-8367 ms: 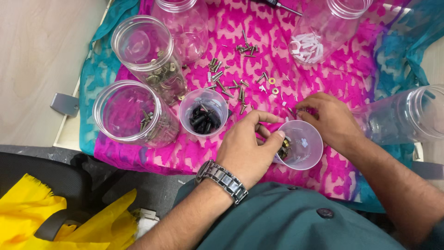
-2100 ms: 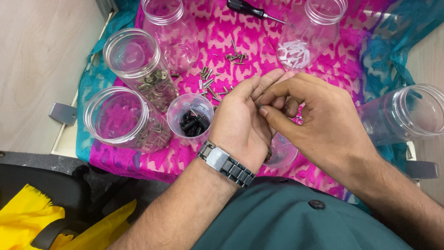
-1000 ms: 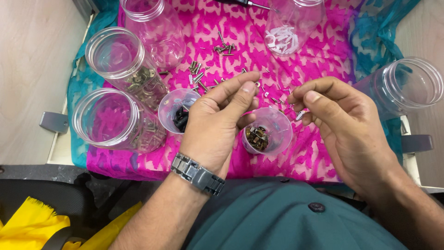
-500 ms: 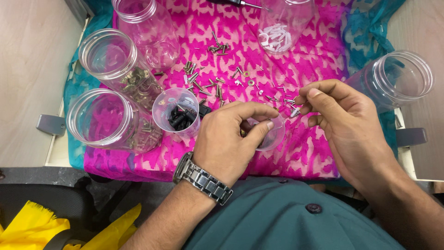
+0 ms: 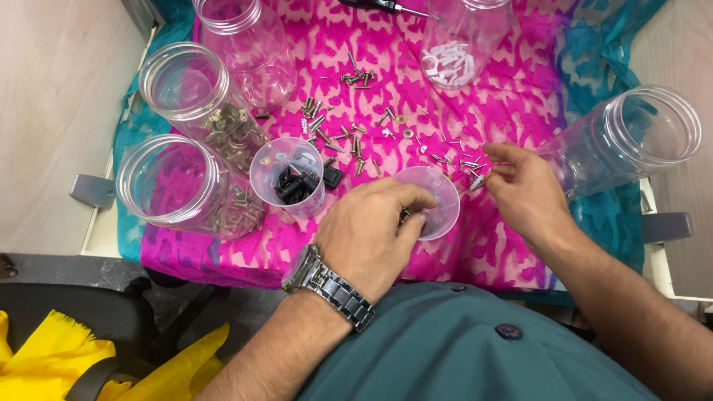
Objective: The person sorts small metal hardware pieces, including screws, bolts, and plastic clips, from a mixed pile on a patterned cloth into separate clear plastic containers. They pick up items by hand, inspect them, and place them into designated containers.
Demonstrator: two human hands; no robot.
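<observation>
While a pink and teal patterned cloth (image 5: 520,89) covers the bench, tall clear plastic jars (image 5: 186,96) ring its edges. Between them the left hand (image 5: 371,230), wearing a steel watch, curls over the rim of a small clear plastic cup (image 5: 438,197), fingers dipping in. Just beside, the right hand (image 5: 523,193) pinches at loose silver screws (image 5: 464,162) scattered on the cloth.
</observation>
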